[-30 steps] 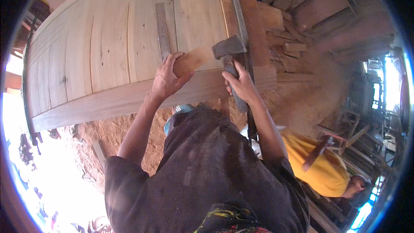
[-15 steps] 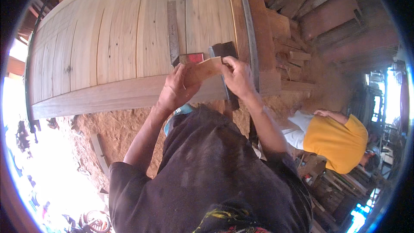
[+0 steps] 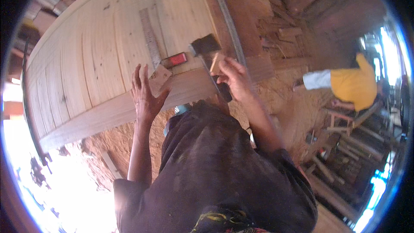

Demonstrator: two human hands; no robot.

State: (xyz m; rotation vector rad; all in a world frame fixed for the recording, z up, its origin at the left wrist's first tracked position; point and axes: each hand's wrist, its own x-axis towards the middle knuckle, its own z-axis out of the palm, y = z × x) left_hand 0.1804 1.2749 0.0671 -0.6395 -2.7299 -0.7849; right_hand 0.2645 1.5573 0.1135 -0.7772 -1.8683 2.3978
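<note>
Sawdust and wood shavings (image 3: 129,146) cover the ground below the person's dark sleeves, a loose reddish-brown litter. Above it the left hand (image 3: 144,97) is spread wide, fingers straight, pressing a small flat wooden block (image 3: 159,79) against the lower plank of a large panel of pale, smooth boards (image 3: 86,60). The right hand (image 3: 233,75) is closed around the dark handle of a hammer (image 3: 207,49), whose blunt square metal head lies over the panel's right part, just beside the block. A try square (image 3: 152,43) rests on the boards, its thin grey steel blade running upward and its red stock next to the hammer head. Beyond the panel's edge lie rough dark timber offcuts (image 3: 280,21); farther right, a person in a yellow shirt (image 3: 349,84) bends over.
</note>
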